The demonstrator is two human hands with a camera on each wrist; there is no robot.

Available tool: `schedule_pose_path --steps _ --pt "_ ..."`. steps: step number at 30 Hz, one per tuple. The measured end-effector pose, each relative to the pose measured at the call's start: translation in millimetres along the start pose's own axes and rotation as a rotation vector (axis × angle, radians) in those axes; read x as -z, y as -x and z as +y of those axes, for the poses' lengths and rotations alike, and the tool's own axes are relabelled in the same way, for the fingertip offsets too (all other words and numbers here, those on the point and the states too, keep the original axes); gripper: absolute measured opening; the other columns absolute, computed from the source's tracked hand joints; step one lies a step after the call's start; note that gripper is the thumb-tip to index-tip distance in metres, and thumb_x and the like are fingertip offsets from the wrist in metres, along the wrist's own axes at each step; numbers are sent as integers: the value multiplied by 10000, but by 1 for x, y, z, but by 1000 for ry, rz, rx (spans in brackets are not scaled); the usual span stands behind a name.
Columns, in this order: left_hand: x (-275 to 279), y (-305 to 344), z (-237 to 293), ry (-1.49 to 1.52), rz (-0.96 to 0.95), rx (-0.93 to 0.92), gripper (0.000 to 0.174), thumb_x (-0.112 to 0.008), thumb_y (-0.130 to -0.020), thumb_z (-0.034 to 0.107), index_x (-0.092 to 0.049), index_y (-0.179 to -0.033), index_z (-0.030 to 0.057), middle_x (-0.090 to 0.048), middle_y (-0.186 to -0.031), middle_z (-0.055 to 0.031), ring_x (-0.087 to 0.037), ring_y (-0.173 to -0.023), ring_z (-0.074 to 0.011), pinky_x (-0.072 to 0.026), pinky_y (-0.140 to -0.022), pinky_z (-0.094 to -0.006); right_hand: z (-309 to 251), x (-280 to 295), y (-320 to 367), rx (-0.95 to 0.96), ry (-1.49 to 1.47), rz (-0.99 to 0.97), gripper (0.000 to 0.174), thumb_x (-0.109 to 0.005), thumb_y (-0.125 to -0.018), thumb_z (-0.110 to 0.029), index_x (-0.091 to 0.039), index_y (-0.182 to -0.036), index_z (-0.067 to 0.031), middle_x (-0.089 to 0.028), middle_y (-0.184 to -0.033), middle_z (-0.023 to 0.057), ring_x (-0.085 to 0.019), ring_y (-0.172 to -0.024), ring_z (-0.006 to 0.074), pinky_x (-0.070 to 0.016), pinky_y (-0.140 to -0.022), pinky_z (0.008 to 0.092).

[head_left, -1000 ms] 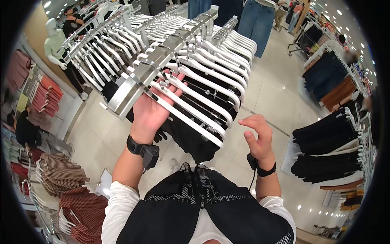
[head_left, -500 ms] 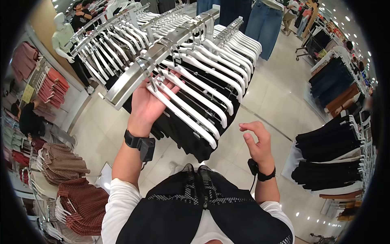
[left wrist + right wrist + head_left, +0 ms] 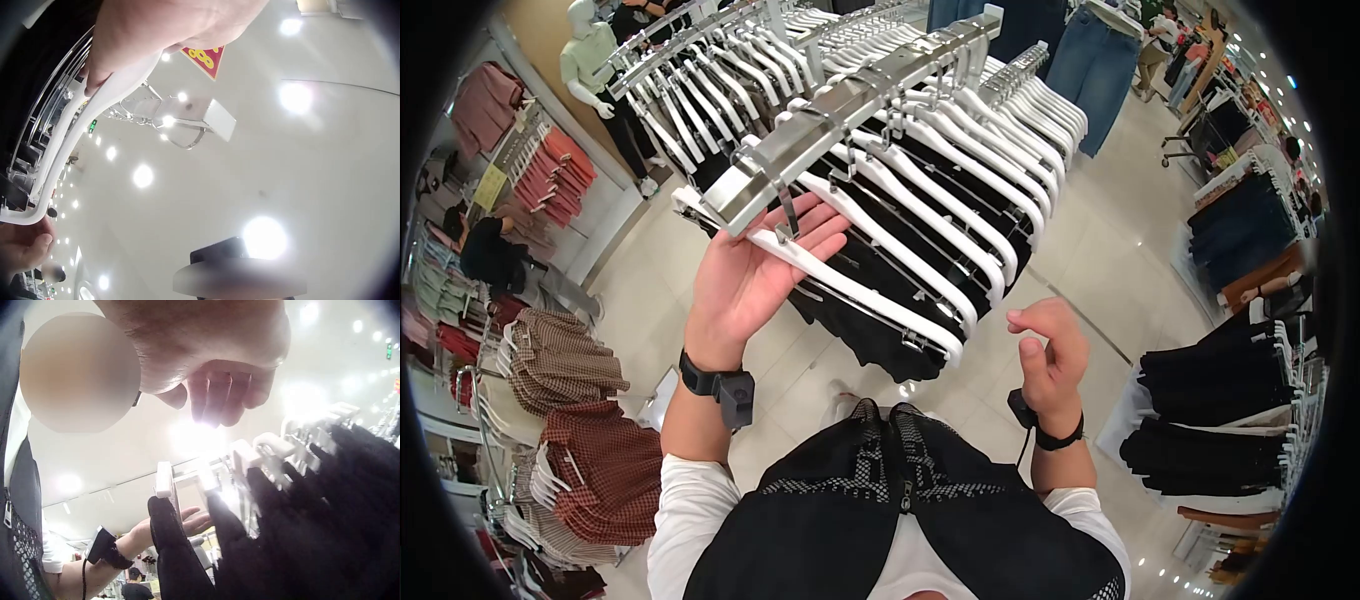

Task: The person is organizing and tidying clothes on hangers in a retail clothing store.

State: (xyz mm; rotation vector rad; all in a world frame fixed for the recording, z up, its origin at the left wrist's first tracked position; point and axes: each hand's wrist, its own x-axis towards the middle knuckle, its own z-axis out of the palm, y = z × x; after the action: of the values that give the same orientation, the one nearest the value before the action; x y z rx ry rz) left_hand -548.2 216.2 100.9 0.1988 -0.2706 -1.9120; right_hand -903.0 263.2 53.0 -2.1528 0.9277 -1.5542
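Palm up, my left hand (image 3: 745, 285) is under the near end of a metal rail, its extended fingers against the frontmost white hanger (image 3: 865, 295) close to its hook. Black garments (image 3: 870, 340) hang from this row. In the left wrist view, the left hand (image 3: 162, 31) touches a white hanger (image 3: 59, 156). My right hand (image 3: 1055, 360) hovers to the right of the hanger ends, its fingers loosely bent around nothing. From the right wrist view, the right hand (image 3: 212, 350) is above the white hanger tips (image 3: 164, 480), apart from them.
The metal rail (image 3: 830, 115) slants across the upper middle, with more packed hangers behind it. Checked shirts (image 3: 605, 460) hang at the lower left, dark garments (image 3: 1210, 450) at the right. A mannequin (image 3: 590, 65) and a person in black (image 3: 490, 250) are farther left.
The head view has shifted, moving the rack rightward in it. The frontmost hanger now stands farther from the one behind, and the left hand's fingers show more fully. The right hand stays empty.
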Motion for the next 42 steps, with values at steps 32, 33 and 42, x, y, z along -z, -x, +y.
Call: schedule_pose_path --steps 32,33,42 --pt "101 65 93 -450 -456 797 628 -457 -1106 325 -348 -1564 -91 -456 -1558 -302 -474 -1452 -394 -361 -1227 -468 -118 -190 28 -230 978 -60 225 -837 -762 -148 -725 -950 -96 -560 -665 50 -577 -569 239 -436 -514 376" --pt "112 67 102 -507 -487 802 604 -464 -1104 326 -395 -1535 -92 -507 -1514 -295 -524 -1407 -380 -393 -1202 -461 -123 -189 30 -238 996 -51 206 -834 -774 -148 -724 -941 -98 -558 -664 53 -572 -567 240 -429 -514 378" --pt "287 50 145 -529 111 318 387 -623 -1009 103 -541 -1383 48 -652 -1272 -99 -635 -1195 -218 -503 -1028 -363 -155 -175 27 -363 1012 -76 107 -799 -845 -121 -707 -875 -76 -618 -687 83 -600 -559 273 -435 -515 372"
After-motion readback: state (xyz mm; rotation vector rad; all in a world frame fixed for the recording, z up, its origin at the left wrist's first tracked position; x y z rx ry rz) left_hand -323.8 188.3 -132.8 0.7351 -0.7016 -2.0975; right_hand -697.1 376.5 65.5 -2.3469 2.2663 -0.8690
